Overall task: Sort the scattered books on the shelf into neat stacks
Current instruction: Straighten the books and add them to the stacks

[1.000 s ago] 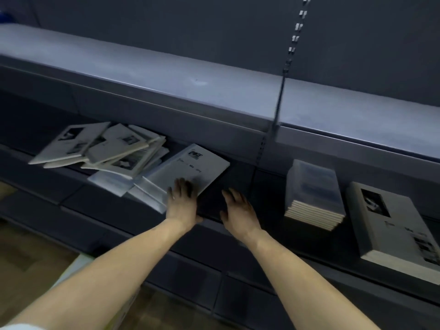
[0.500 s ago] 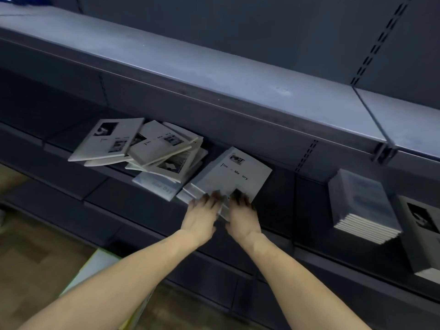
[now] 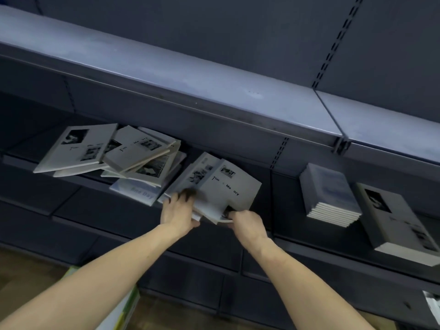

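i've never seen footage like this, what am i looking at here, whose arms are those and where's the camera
There is no machine here. The arms belong to a person wearing a wide-angle camera on the head, so you see what they see: forward and down at their own hands.

In front of them is a dark shelf. On its left lies a messy pile of thin grey books, overlapping at odd angles. On the right are two tidy piles: a neat stack of booklets and a grey stack beside it.

The left hand and right hand both grip the near edge of a small bundle of grey books, apparently pulling it out of the mess to sort it. The upper shelf shows no books.
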A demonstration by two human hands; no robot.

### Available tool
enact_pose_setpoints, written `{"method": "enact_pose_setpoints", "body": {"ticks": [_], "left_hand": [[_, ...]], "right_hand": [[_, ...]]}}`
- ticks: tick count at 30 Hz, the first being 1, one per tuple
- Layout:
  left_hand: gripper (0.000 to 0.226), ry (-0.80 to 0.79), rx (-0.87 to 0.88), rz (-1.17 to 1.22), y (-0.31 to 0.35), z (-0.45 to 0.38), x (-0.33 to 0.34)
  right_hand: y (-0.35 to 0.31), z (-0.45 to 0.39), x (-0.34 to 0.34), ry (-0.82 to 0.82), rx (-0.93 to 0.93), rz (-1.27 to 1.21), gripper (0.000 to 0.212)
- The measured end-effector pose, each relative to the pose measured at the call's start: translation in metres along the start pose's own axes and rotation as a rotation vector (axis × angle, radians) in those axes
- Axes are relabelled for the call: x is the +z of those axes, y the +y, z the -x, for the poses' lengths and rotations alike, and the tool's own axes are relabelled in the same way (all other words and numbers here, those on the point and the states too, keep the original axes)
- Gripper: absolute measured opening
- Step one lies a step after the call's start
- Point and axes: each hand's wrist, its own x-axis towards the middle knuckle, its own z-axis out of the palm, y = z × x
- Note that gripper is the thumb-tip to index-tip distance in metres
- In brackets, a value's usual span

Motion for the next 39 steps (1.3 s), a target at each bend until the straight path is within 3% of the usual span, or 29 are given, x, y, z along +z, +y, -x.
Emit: {"method": "enact_pose_setpoints", "body": {"ticks": [6, 9, 13, 18, 25, 30, 34, 36, 39], "left_hand": [[0.082, -0.097, -0.026, -0.054, 0.018, -0.009, -0.003], [0.064, -0.077, 0.016, -0.068, 0.034, -0.013, -0.002], [0.064, -0.019, 0.080, 0.034, 0.041, -0.015, 0.003], [0.023, 0.028, 0.032, 0.137, 0.052, -0.022, -0.016], [0.024, 0.068, 0.081, 0.120, 0.109, -0.015, -0.024], [0.031, -0.043, 0.283, -0.052, 0.169, 0.004, 0.002], [0.027, -0.011, 0.438, -0.033, 0.203, 0.001, 0.016], [0.031, -0.055, 0.459, 0.065, 0.211, -0.005, 0.022], [0.058, -0.115, 0.428, 0.280, 0.205, -0.017, 0.028]], "right_hand": [[0.041, 0.026, 0.001, -0.026, 0.097, 0.004, 0.036], [0.057, 0.033, 0.003, -0.068, 0.144, 0.027, 0.037], [0.082, 0.046, 0.010, -0.084, 0.219, 0.035, 0.039], [0.105, 0.058, 0.017, -0.079, 0.251, -0.009, 0.041], [0.113, 0.067, 0.019, -0.114, 0.194, -0.180, 0.035], [0.117, 0.074, 0.034, -0.045, 0.196, -0.358, 0.075], [0.130, 0.080, 0.042, 0.054, 0.255, -0.429, 0.095], [0.135, 0.082, 0.045, 0.030, 0.260, -0.440, 0.092], [0.139, 0.084, 0.044, -0.005, 0.227, -0.419, 0.069]]}}
